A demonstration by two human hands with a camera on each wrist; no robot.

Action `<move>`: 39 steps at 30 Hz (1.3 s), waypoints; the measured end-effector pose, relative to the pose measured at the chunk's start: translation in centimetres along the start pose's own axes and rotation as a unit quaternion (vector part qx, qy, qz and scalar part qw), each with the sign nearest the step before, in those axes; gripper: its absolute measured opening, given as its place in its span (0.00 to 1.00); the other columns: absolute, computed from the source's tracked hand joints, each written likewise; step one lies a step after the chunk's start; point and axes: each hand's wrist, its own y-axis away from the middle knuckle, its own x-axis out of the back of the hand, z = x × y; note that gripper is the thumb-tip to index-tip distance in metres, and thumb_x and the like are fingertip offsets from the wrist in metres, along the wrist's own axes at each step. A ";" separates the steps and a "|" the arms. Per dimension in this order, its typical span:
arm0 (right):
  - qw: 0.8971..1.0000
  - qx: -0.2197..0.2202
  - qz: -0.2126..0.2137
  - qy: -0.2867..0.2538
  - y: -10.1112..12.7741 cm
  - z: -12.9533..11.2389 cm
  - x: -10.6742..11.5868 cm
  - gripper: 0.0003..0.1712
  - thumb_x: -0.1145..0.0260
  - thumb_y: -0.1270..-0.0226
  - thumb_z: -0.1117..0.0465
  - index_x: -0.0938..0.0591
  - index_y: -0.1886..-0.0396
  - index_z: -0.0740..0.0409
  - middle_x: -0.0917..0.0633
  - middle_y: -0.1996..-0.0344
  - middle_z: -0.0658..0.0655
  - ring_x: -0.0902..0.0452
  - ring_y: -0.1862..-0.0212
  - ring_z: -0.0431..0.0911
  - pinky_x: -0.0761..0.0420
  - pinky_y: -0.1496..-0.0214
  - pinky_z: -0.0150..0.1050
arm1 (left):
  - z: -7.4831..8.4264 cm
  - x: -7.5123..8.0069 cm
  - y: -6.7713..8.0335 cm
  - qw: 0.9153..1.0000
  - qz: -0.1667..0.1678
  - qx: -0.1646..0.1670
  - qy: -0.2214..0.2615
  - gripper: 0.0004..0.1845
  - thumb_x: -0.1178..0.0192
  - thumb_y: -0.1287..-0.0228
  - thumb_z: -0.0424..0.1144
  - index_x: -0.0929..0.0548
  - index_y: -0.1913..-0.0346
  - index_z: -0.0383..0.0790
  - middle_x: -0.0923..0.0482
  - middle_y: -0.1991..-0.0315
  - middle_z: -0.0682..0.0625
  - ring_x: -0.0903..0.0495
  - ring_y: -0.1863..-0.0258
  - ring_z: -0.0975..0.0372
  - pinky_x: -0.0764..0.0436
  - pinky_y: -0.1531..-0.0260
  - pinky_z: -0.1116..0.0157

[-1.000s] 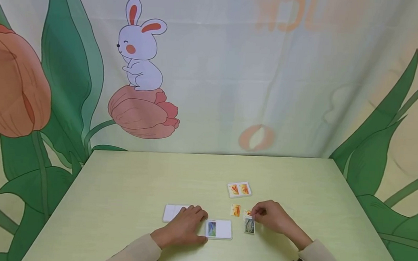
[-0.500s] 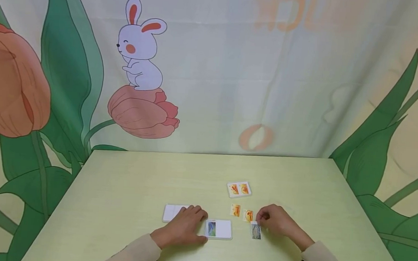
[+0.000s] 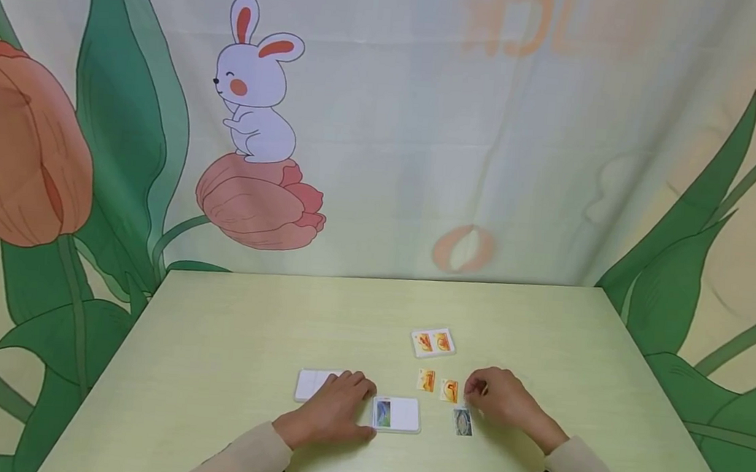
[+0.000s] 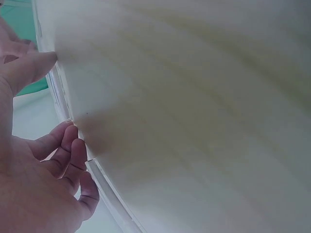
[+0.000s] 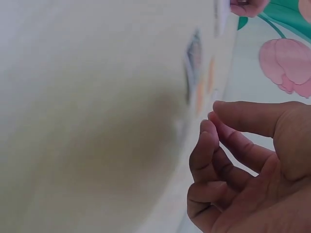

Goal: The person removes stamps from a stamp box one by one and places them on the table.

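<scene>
My left hand [image 3: 331,414] rests between two flat white cases. Its thumb and forefinger touch the left end of the nearer case [image 3: 405,415], which has a blue-green stamp-like picture [image 3: 383,414] in its left half. Fingers [image 4: 80,155] lie along a white edge in the left wrist view. Just below the fingertips of my right hand [image 3: 500,397], a grey stamp-like piece [image 3: 463,422] lies on the table. In the right wrist view the thumb and forefinger tips meet, with the other fingers curled; that grey piece appears beyond them, and nothing clear shows between the tips.
Two orange stamp-like pieces [image 3: 426,380] lie left of my right hand. Behind them is a white case [image 3: 433,343] with two orange pictures. Another white case [image 3: 313,385] is partly covered by my left hand. A printed curtain [image 3: 385,134] hangs beyond the table.
The right hand has moved right and a little toward me, carrying the grey piece off an orange one. That piece now lies slightly nearer me, apart from the fingertips. The left hand stays put.
</scene>
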 end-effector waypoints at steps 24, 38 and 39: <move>0.990 0.137 0.021 -0.017 -0.6 -5.5 -0.5 0.03 0.30 0.40 0.62 0.17 0.67 0.51 0.18 0.71 0.44 0.27 0.68 0.36 0.27 0.66 0.32 | -0.2 0.3 -0.1 1.000 0.002 -0.007 0.000 0.29 0.30 0.48 0.56 0.24 0.47 0.45 0.27 0.56 0.56 0.31 0.56 0.63 0.32 0.53 0.59; 0.989 0.146 0.013 -0.015 -1.2 -7.7 -3.8 0.09 0.26 0.43 0.60 0.15 0.63 0.55 0.17 0.66 0.48 0.22 0.63 0.45 0.26 0.62 0.34 | -0.3 -0.2 -0.2 1.000 0.003 -0.007 -0.001 0.29 0.30 0.49 0.57 0.24 0.48 0.46 0.27 0.56 0.57 0.31 0.57 0.64 0.33 0.55 0.60; 0.989 0.146 0.013 -0.015 -1.3 -7.8 -4.0 0.10 0.26 0.44 0.59 0.15 0.63 0.55 0.16 0.66 0.49 0.22 0.63 0.45 0.26 0.62 0.34 | -0.3 -0.1 -0.2 1.000 0.002 -0.007 0.000 0.29 0.30 0.49 0.57 0.24 0.48 0.46 0.27 0.57 0.57 0.31 0.57 0.64 0.33 0.54 0.60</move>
